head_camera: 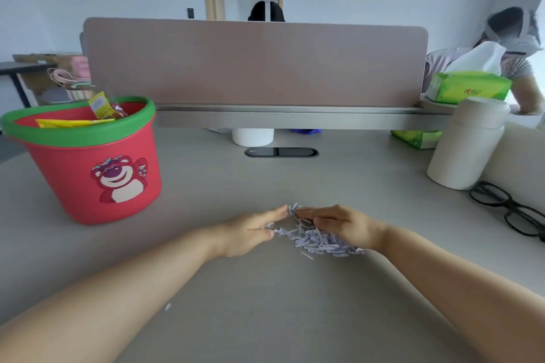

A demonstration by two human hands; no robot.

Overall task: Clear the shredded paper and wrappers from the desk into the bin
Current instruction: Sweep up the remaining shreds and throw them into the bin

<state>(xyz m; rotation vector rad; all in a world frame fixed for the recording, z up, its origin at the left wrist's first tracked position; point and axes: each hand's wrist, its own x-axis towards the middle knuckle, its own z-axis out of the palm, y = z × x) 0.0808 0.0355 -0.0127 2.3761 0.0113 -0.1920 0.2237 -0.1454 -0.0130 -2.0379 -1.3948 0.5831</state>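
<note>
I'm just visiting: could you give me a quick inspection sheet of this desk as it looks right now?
Surface: grey desk, one stray paper bit near the left forearm.
Job's things: shredded paper heaped between the hands; red bin at left, wrappers inside.
Clutter: white bottle, glasses, tissue box.
Hands: left hand and right hand cupped around the heap.
Cables: nothing seen.
Surroundings: divider panel, people beyond.

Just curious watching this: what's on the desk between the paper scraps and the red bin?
Nothing but bare desk, as the head view shows. The left hand rests at the scraps' near edge, and the bin stands apart.
</note>
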